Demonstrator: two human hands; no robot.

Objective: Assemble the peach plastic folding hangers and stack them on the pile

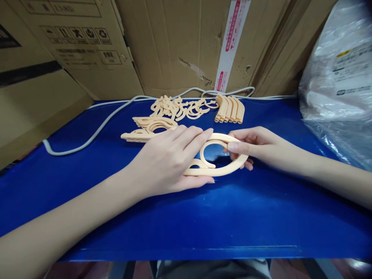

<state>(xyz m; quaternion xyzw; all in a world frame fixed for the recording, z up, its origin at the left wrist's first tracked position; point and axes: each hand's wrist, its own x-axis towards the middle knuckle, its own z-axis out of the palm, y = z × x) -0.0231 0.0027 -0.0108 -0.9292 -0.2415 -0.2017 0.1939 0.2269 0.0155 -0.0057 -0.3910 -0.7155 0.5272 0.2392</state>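
Both hands hold one peach plastic oval piece (232,164) just above the blue table top (203,221). My left hand (170,161) grips its left end, fingers laid over the top and thumb under the lower edge. My right hand (252,145) pinches its right end, thumb on the inner rim. Behind the left hand lies a small stack of similar flat peach pieces (148,128). Farther back are a heap of small curved peach parts (180,107) and a neat row of ribbed peach pieces (230,109).
Cardboard boxes (87,46) wall in the back and left of the table. A white cable (95,133) runs along the back edge and down the left side. A crinkled clear plastic bag (337,85) with contents sits at the right.
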